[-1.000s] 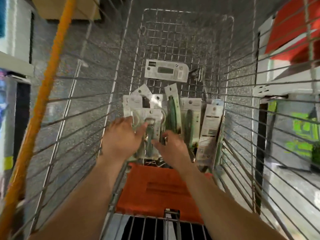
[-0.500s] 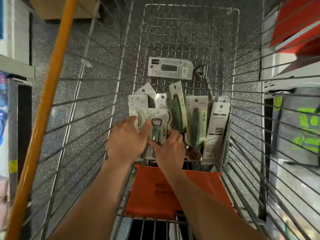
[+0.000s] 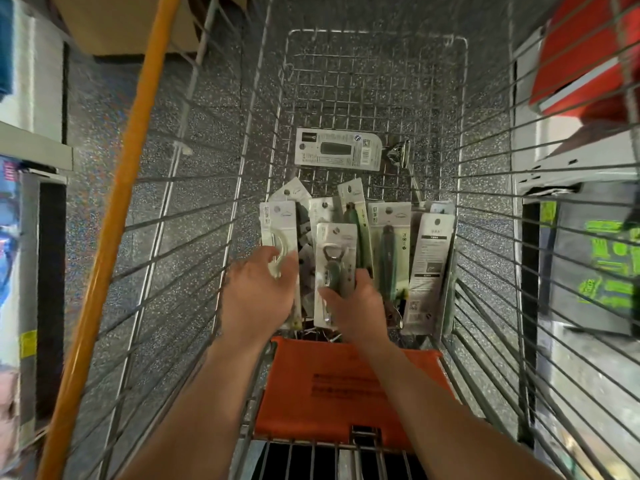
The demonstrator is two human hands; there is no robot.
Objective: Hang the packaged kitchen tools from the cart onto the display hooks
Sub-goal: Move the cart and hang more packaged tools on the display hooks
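Speckled floor [image 3: 156, 126] underlies wire cart [image 3: 377, 38]; hands [image 3: 258, 294] [image 3: 358, 306] grip two packaged tools [image 3: 335, 251] inside.

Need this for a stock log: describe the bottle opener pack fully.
The bottle opener pack is a white card with a top hang hole and clear blister over a metal opener head with dark green handle. It stands nearly upright at the cart's near end, before other packs. The right hand grips its lower part; the left hand holds the neighbouring curved-tool pack.
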